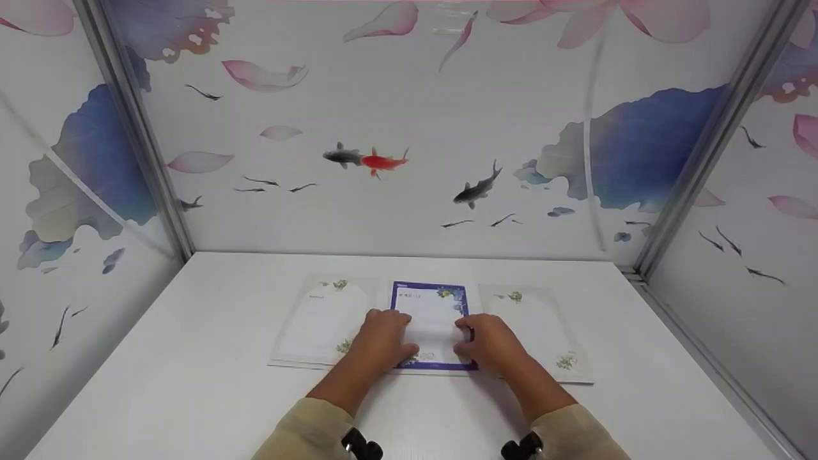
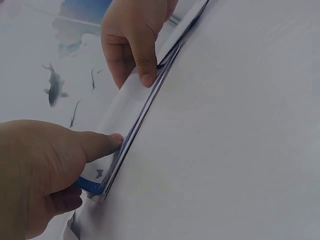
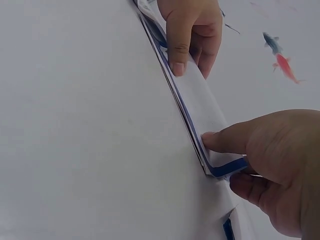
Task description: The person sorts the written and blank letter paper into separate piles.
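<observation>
A blue-bordered sheet of letter paper [image 1: 436, 331], printed with flowers at its corners, lies on top of other paper in the middle of the table. My left hand [image 1: 381, 338] grips its left edge, the thumb [image 2: 105, 145] on the face and the other fingers curled at the side. On the opposite edge my right hand [image 1: 493, 342] holds it the same way, its thumb [image 3: 222, 142] near the front border. Layered paper edges show under the sheet in both wrist views.
To the left lies pale floral letter paper [image 1: 323, 326], partly behind my left hand. Similar pale paper [image 1: 530, 332] lies on the right. Around the white table [image 1: 192, 345] stand panels printed with fish and petals, joined by metal posts [image 1: 144, 128].
</observation>
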Tool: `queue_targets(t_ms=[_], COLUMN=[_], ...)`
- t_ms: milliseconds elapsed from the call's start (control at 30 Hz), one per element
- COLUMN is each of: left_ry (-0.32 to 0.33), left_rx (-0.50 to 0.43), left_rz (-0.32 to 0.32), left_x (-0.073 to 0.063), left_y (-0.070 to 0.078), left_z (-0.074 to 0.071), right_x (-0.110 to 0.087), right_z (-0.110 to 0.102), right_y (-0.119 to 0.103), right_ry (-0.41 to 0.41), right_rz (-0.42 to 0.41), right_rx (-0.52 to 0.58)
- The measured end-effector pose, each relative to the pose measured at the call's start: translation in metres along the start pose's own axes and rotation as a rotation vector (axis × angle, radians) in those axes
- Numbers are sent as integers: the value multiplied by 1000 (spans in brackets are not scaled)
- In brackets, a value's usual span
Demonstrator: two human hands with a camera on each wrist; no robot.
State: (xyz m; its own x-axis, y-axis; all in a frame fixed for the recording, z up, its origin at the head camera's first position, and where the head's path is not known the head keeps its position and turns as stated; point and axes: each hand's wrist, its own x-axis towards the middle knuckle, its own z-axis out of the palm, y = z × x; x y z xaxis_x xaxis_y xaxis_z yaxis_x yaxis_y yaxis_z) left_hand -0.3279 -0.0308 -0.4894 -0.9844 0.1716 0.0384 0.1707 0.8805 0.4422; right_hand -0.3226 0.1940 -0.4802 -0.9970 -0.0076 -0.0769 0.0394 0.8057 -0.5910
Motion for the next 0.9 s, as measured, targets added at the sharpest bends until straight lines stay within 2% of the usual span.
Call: queue_targets(t_ms=[233,367,533,633,800,900], left_ry=[30,108,188,201,231,216], left_rx=[-105,-169,-296,-339,-356,-371], left_rz=[-32,-41,-83,-105,-89,-104], left_x=[0,1,3,4,4,3], left_y=[-1,-1,-1,-2,-10,-15], left_z=[-2,-3,-6,-7,-10,-14], right_x=[1,4,7,6,3,3], right_z=[5,4,0,0,1,2], right_y=[-2,-3,-4,-6,-10,-14], right_ry=[63,121,148,148,142,132], right_rz=[71,121,187,202,194,202], right_rx=[120,270,465,497,545,563])
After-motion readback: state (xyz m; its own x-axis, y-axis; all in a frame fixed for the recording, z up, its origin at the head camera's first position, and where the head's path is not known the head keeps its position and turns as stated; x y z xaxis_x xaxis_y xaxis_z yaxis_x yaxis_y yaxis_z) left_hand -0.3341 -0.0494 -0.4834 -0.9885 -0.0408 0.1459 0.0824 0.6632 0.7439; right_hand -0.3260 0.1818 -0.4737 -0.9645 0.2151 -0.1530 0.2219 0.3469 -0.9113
